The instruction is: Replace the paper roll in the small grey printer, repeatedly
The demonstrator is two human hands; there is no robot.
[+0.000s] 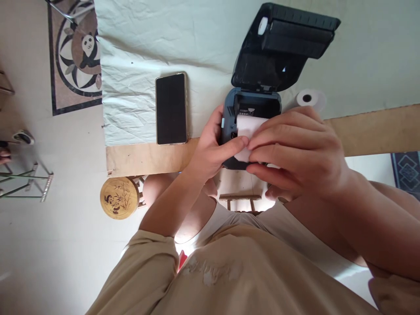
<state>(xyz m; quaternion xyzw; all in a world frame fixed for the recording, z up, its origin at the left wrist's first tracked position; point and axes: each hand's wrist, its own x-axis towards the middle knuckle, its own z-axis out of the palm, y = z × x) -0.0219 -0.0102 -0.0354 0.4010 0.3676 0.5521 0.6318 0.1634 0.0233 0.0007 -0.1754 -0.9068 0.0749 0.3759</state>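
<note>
A dark blue and black portable printer [229,105] is held over the table's near edge, its lid [288,48] swung up and away from me. My left hand [213,146] wraps around the printer's left side, with the thumb reaching over onto a white paper roll [247,126] inside the paper bay. The fingers of my right hand [302,148] are closed over the right part of that roll, so much of it is hidden. Just beyond my right hand, a second white paper roll [316,98] with a dark core lies on the cloth.
A phone [171,108] with a dark screen lies left on the pale cloth [138,52]. Bare wood [144,161] shows along the table's near edge. A round wooden stool [119,198] stands below left. Part of another person's hand [4,155] shows at the far left.
</note>
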